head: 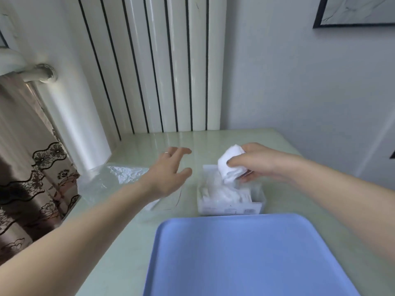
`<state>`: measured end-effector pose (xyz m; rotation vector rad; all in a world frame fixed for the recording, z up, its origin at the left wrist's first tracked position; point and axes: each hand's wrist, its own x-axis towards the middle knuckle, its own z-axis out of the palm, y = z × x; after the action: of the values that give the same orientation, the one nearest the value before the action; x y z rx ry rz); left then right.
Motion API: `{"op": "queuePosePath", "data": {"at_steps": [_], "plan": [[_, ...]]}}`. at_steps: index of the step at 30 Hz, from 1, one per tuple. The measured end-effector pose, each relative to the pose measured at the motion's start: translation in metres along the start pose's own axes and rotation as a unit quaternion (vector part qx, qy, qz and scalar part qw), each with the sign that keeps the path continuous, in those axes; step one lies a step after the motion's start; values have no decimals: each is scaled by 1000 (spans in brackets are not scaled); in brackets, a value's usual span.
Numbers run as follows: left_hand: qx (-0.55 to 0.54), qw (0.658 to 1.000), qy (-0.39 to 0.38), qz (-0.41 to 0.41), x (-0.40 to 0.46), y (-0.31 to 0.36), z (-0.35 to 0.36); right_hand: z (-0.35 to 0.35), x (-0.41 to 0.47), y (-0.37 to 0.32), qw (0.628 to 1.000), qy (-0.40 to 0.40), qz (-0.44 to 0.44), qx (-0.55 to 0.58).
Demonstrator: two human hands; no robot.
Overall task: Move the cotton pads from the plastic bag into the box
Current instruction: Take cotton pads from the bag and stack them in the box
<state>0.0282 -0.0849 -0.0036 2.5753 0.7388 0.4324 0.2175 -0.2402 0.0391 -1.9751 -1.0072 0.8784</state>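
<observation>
Head view: right hand [259, 162] grips a white stack of cotton pads [229, 165], thumb and fingers curled round it, held just above the open top of the small clear plastic box [230, 201]; lower end of the stack reaches down into the box opening; box holds more white pads, blurred; left hand [168, 171] hovers with fingers spread and relaxed, holding nothing, above the crumpled clear plastic bag [119, 178] lying flat on the pale green glossy tabletop [132, 242]; cannot tell whether the hand touches the bag; bag sits left of the box, near but apart; blue rounded plastic tray [245, 257] sits nearest the camera, just beside the box's near wall; white ribbed radiator [160, 71] stands behind the table; brown lace-patterned curtain [27, 157] hangs at left.
</observation>
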Motion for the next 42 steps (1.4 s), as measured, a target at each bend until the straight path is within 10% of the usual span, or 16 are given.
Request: {"op": "queuePosePath", "data": {"at_steps": [5, 10, 33, 42], "plan": [[125, 966, -112, 196, 6, 53, 47, -46, -15, 34, 996, 55, 67, -32], [226, 947, -162, 162, 21, 65, 84, -45, -18, 45, 986, 74, 73, -129], [17, 971, -113, 210, 20, 29, 103, 13, 19, 33, 861, -17, 44, -506], [-44, 978, -87, 186, 19, 27, 105, 5, 21, 36, 913, -98, 105, -381]]}}
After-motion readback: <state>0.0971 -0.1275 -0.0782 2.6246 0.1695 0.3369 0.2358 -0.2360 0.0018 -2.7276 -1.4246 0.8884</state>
